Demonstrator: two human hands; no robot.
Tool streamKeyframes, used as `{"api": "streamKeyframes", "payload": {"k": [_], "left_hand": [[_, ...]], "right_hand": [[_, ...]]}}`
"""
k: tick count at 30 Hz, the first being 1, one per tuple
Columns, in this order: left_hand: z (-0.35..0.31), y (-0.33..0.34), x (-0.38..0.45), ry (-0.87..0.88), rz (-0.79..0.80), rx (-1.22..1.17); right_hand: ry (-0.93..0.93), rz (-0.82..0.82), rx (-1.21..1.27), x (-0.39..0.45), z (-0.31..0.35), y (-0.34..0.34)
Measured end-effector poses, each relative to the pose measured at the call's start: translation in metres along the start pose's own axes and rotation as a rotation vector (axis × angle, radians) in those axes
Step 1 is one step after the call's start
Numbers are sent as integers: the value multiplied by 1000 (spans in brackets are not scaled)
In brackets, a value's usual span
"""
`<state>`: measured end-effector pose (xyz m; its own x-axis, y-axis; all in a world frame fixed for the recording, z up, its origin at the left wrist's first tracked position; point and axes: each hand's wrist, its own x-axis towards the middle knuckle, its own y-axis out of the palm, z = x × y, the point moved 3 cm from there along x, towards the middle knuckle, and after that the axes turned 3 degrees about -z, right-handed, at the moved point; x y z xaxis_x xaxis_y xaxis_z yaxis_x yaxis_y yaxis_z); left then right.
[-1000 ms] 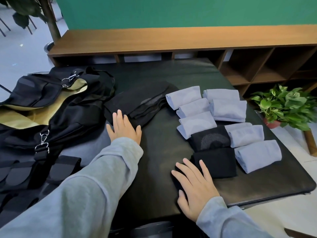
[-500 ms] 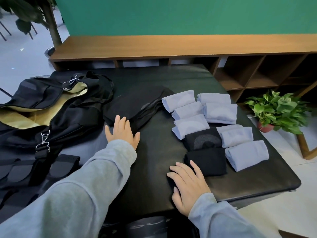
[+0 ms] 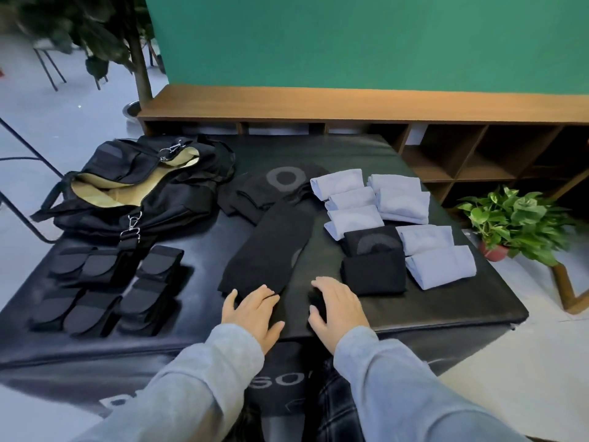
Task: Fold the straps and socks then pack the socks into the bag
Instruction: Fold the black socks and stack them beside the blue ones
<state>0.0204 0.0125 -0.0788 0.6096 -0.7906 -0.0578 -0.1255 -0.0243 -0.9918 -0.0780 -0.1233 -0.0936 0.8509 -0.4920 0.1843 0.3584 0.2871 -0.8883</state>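
Head cam: long flat black cloth sock (image 3: 271, 247) looks soft, light, floppy. L hand (image 3: 255, 309) flat on near end, R hand (image 3: 339, 309) loose, holding nothing. Best grab near end.

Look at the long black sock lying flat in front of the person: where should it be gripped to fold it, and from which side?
Grip the long black sock at its near end, coming from the person's side. It lies flat and stretched away from the table's front edge, and the left hand already rests on that end, so pinching there probably lets it fold forward towards the far end.
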Motion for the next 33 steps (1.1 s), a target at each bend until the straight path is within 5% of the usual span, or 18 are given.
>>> {"api": "streamKeyframes", "payload": {"k": [8,12,19,33], "left_hand": [[-17,23,-22,189,-367,-443],[-17,28,-23,34,-604,-538],[5,40,-22,-302,-512,-303],[10,41,-38,-68,-751,-392]], "right_hand": [[-7,-172,3,-25,26,28],[55,-275,-40,-26,31,36],[31,-350,-42,-26,30,39],[26,-209,219,-37,28,34]]}}
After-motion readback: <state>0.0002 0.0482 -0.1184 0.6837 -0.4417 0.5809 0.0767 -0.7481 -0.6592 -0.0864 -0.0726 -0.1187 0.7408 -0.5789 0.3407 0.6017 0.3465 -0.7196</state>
